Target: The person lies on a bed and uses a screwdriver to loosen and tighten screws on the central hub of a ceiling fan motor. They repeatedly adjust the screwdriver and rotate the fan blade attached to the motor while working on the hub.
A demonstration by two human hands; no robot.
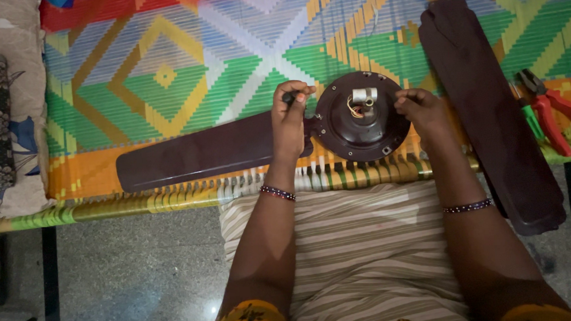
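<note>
Two hands at fan motor point(362, 117) on mat point(185, 68) edge. Left hand point(288, 118) fisted round dark tool handle point(288, 97), at blade point(201, 151) root. Right hand point(422, 108) fingertips pinching motor rim. Loose blade point(488, 107), pliers point(549, 107), screwdriver point(529, 116) farther right.
</note>
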